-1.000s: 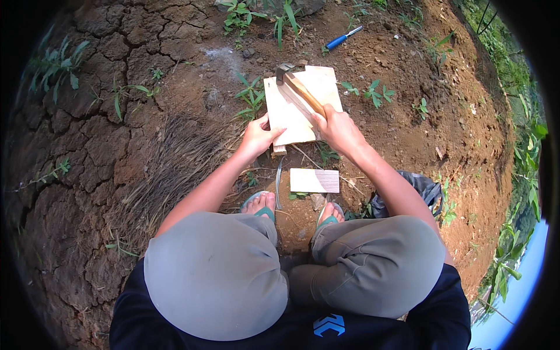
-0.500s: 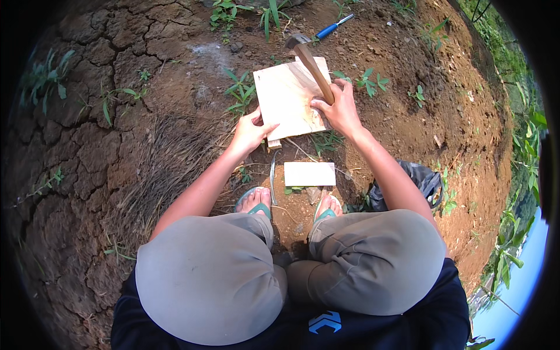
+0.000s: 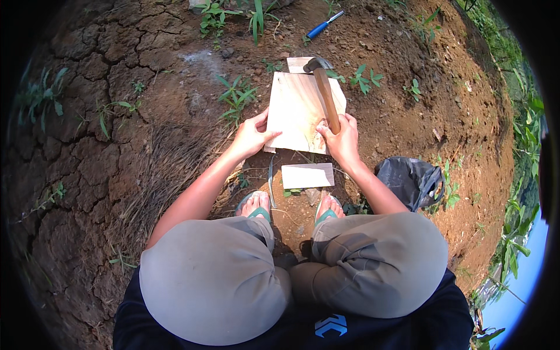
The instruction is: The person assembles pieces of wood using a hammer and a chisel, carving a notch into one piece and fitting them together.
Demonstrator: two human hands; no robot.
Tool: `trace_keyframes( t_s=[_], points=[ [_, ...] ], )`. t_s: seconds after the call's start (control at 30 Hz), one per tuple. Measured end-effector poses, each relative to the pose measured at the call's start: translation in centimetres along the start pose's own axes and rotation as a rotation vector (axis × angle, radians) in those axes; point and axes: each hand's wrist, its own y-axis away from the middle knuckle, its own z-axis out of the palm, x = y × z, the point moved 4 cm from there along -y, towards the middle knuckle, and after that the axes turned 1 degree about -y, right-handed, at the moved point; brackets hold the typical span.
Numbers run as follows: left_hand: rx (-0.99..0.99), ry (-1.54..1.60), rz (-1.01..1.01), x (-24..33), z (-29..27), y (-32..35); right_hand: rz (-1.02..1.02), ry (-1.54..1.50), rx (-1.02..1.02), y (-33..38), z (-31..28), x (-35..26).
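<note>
A flat pale wooden board (image 3: 291, 111) with a dark grain streak is between my two hands. My left hand (image 3: 249, 139) is closed on its left edge, thumb on top. With my right hand (image 3: 343, 141) I hold a hammer (image 3: 327, 99) by the lower handle, while the thumb presses on the board's right side. The hammer lies slanted over the board, its metal head past the far edge. A second piece of wood (image 3: 296, 65) shows beyond that edge; the board hides the rest of it.
A small pale rectangular block (image 3: 307, 175) lies in front of my sandalled feet. Beyond the board is a blue-handled chisel (image 3: 324, 26) on the soil. To the right sits a black plastic bag (image 3: 410, 182). Dry grass (image 3: 154, 178) and cracked earth (image 3: 76, 116) spread leftward.
The board has turned clockwise and come nearer to me, with the hammer moving along in my right hand. More of the wood beneath now shows at the far edge.
</note>
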Motion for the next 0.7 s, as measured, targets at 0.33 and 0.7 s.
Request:
trace_keyframes(
  t_s=[0.33, 0.7],
  points=[
    [0.274, -0.477, -0.077, 0.6, 2.3, 0.2, -0.144, 0.213, 0.111, 0.4, -1.9, -2.1],
    [0.097, -0.212, -0.11, 0.7, 1.6, -2.7, -0.113, 0.051, -0.215, -1.1, -4.0, -6.5]
  ],
)
